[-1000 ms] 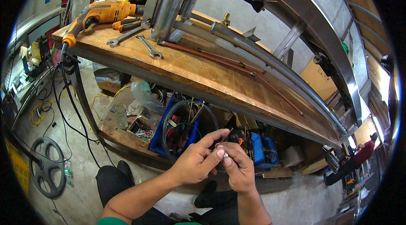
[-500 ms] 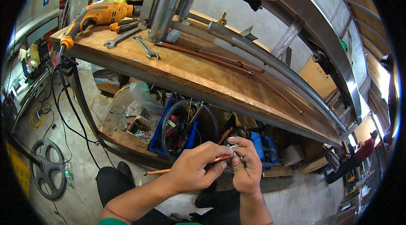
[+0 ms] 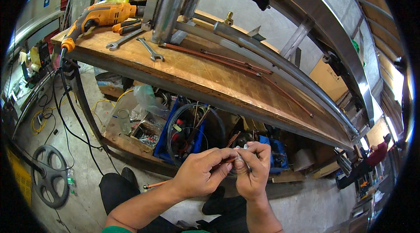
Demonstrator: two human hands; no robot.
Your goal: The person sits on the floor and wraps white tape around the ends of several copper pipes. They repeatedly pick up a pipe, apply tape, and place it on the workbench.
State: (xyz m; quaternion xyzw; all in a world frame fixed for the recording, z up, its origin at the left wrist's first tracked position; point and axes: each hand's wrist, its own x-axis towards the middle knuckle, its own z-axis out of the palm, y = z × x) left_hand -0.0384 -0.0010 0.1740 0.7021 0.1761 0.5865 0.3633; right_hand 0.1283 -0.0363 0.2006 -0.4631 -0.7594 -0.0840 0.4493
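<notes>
- Copper tube (image 3: pixel 156 185): in the left hand's (image 3: pixel 202 174) grasp, off the tabletop (image 3: pixel 183 71), before its front edge.
- Right hand (image 3: pixel 253 171): pinching a small silvery piece (image 3: pixel 239 156) by the tube; whether they are joined, I cannot tell.
- Other copper tubes (image 3: pixel 214 60): lying untouched, back from that edge.

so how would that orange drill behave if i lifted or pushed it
The orange drill looks fairly heavy, given its bulky body. Its cord hangs off the bench, so may drag; its angled handle should resist rolling.
</notes>
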